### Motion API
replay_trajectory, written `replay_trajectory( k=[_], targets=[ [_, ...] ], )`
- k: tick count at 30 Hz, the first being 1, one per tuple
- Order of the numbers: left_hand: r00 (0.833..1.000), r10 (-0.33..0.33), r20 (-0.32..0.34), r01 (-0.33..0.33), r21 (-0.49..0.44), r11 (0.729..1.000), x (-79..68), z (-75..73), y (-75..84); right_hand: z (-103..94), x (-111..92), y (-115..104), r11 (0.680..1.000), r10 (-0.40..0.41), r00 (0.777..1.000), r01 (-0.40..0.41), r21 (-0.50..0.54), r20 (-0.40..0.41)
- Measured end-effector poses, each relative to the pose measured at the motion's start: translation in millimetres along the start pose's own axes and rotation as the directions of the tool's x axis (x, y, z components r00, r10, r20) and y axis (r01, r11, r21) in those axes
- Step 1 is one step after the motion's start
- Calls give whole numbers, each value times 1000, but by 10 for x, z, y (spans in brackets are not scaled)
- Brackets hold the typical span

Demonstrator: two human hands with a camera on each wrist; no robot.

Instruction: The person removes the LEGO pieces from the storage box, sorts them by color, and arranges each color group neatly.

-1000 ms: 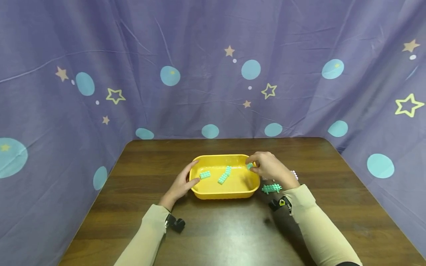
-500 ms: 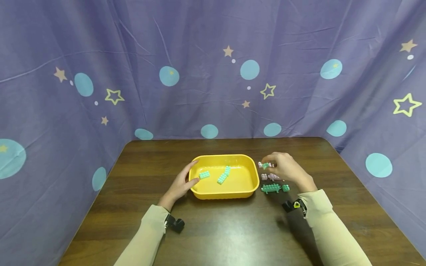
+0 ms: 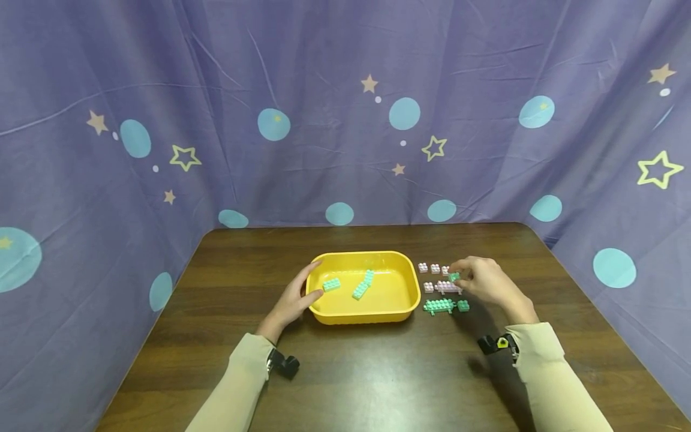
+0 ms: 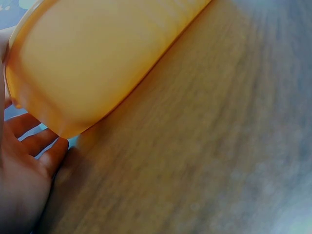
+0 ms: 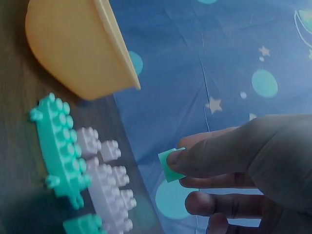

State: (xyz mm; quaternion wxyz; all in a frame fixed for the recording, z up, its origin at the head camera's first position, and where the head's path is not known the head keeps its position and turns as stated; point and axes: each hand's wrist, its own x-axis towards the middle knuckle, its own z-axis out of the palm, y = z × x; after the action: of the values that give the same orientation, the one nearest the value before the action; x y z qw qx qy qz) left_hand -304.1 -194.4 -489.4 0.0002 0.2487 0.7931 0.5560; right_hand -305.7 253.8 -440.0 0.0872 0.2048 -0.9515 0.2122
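At the left end of a yellow tray [image 3: 388, 315], my left hand [image 3: 286, 302] grips the rim, thumb over the edge and fingers against the outer wall [image 4: 53, 114]. My right hand [image 3: 490, 287] pinches a small mint-green building brick [image 5: 169, 166] between thumb and finger, raised near the right end of the brick rows. Just left of that hand lies a long lilac brick piece [image 3: 447, 287] with side pegs. Mint-green bricks [image 3: 332, 284] lie on the tray floor, two of them end to end [image 3: 360, 291] near its middle.
Right of the tray, a long green brick piece [image 3: 439, 306] with side pegs and a small green brick [image 3: 463, 306] form the front row. Behind are a small lilac brick [image 3: 429, 287] and pale pink bricks [image 3: 435, 269]. A purple curtain [image 3: 345, 120] borders the wooden table [image 3: 345, 384].
My right hand has carried the green brick from over the tray's right end rightward, past the pink bricks. My left hand stays at the tray.
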Motion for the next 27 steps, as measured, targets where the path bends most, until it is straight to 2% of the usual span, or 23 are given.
replay_trajectory(
  k=[8,14,20,27],
  targets=[
    [1000,-5,-5,5,-26,1000,0,-5,-7,-22,-170,193,999,27,1000,-28,-40,-4],
    [1000,10,13,-10,-29,1000,14,1,5,-2,-301,325,996,82,996,-80,-37,46],
    [1000,28,-8,-28,-13,1000,22,-5,9,54,-362,381,994,110,991,-109,-24,70],
    [1000,23,11,-22,-30,999,14,6,-1,157,-439,410,994,103,991,-100,-40,81]
  ],
)
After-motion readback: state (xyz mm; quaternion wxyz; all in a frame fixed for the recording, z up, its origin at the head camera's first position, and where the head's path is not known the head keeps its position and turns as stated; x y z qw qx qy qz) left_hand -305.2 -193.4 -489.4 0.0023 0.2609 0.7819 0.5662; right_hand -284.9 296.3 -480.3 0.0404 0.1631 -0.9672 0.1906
